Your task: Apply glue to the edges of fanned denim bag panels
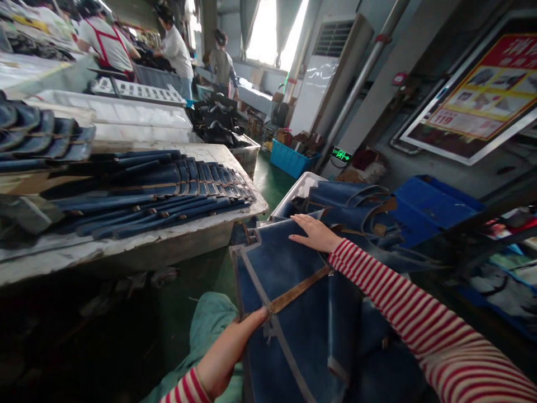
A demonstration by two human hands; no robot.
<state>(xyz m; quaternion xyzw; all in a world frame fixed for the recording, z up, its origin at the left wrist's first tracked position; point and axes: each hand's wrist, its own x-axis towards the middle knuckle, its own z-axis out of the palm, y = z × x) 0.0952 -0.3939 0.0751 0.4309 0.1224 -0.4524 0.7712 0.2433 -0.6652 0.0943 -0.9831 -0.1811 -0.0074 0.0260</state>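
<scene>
While both hands were busy with one piece at the near right, a long white table (224, 152) filled the left side, carrying overlapping blue pieces (163, 182) in rows that looked already set in order. Right of it, a white bin (293, 193) held more blue pieces (348, 196), curled and loosely heaped, so these seemed not yet arranged; which group had been worked on could not be told. Nearer, in front of that bin and apart from the table, lay the blue panel (285, 257), its handling apparently unfinished. The right hand (316, 232) lay over its far part, fingers extended and thumb spread away from them. At the near left edge was the left hand (235, 338), thumb pressed on top; its other fingers were hidden, so whether they pinched the panel could not be told. Grey tape (255, 277) and a narrow brown strap (300, 288) already crossed the panel, meeting near that thumb.
</scene>
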